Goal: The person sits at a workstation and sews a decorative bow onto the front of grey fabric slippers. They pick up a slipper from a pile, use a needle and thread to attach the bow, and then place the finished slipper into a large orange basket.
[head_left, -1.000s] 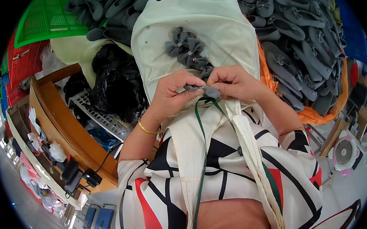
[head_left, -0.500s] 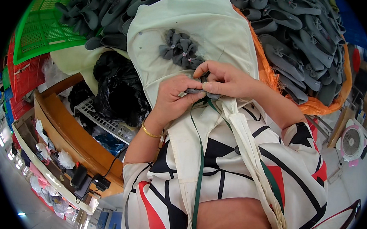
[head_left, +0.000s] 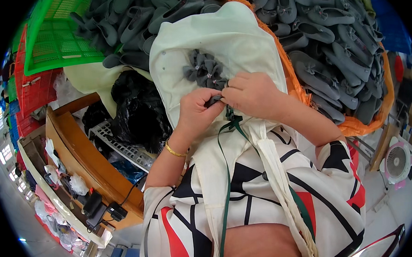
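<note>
"Where's the small gray fabric piece (head_left: 212, 100)?"

"Dead centre of the clock, and the left hand (head_left: 193, 108) has it pinched between thumb and fingers!"

"And the right hand (head_left: 253, 95)?"

"Over at three o'clock, fingertips bunched at the piece's edge; whether they grip it, I can't tell."

"What's around them?"

"Gray bows (head_left: 206, 70) just beyond, between eleven and twelve, lying on pale cloth (head_left: 175, 67); gray shoes (head_left: 312, 76) heaped at two; a black plastic bag (head_left: 127, 93) at nine!"
</note>
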Demonstrator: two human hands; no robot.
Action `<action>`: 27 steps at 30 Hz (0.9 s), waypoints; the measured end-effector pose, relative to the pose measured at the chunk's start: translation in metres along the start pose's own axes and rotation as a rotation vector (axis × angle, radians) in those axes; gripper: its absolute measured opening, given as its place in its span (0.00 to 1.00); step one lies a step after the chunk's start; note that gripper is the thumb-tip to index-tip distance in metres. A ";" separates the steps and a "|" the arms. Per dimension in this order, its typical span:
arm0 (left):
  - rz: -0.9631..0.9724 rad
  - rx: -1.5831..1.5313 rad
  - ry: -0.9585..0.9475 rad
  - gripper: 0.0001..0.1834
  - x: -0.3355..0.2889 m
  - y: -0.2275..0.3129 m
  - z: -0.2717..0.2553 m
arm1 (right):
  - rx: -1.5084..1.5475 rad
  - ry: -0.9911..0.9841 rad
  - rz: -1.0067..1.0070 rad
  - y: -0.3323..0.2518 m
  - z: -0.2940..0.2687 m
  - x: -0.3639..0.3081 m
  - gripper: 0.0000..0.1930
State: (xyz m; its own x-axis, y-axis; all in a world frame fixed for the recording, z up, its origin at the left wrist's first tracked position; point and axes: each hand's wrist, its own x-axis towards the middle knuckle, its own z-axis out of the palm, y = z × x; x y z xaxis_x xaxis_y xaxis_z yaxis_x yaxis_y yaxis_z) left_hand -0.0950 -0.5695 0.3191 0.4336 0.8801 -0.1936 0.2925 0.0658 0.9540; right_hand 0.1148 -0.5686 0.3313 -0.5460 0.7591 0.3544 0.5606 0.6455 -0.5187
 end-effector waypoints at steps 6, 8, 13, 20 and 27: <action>0.062 -0.023 0.052 0.07 0.002 -0.009 0.009 | 0.024 0.196 -0.382 -0.023 -0.006 0.008 0.04; 0.038 -0.083 0.072 0.07 0.000 -0.010 0.009 | 0.122 0.134 -0.216 -0.027 -0.011 0.015 0.04; -0.096 -0.144 0.054 0.06 0.006 -0.012 -0.002 | 1.546 0.096 0.844 -0.005 -0.035 0.010 0.08; -0.045 -0.189 0.057 0.05 0.006 -0.017 -0.009 | 1.698 0.596 0.559 0.034 -0.084 -0.006 0.07; -0.013 -0.099 0.039 0.04 0.038 0.001 -0.007 | 0.837 0.259 0.679 0.034 -0.029 -0.013 0.08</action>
State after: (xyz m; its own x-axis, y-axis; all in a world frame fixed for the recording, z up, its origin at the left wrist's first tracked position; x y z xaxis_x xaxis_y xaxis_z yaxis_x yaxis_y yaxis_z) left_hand -0.0844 -0.5331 0.3139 0.3966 0.8961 -0.1991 0.2118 0.1217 0.9697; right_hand 0.1588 -0.5539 0.3314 -0.0833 0.9913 -0.1019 0.0428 -0.0986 -0.9942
